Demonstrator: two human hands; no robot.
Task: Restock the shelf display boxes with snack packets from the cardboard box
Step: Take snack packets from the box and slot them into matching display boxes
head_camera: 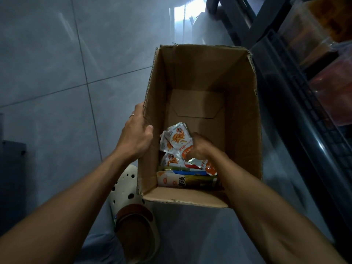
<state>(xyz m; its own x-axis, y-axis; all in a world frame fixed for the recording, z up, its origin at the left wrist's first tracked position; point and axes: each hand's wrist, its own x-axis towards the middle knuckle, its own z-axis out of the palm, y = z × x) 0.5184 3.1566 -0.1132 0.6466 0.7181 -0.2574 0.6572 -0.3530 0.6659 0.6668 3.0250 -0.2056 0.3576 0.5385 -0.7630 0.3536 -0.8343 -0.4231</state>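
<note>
Snack packets [176,139], white with orange print, lie heaped at the near end of the cardboard box [245,103], over a flat yellow-green pack [198,181]; the far floor of the box is bare. The right hand [200,147], inside the box and directly upon the heap, grasps several packets. The left hand [136,137] grips the box's left wall from outside. The shelf [297,88] stands to the right, so the lift probably goes up and rightward.

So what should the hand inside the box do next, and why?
Probably lift out. The right hand already grips a bunch of white-and-orange snack packets low in the cardboard box, while the left hand holds its side wall. The shelf waits on the right.
</note>
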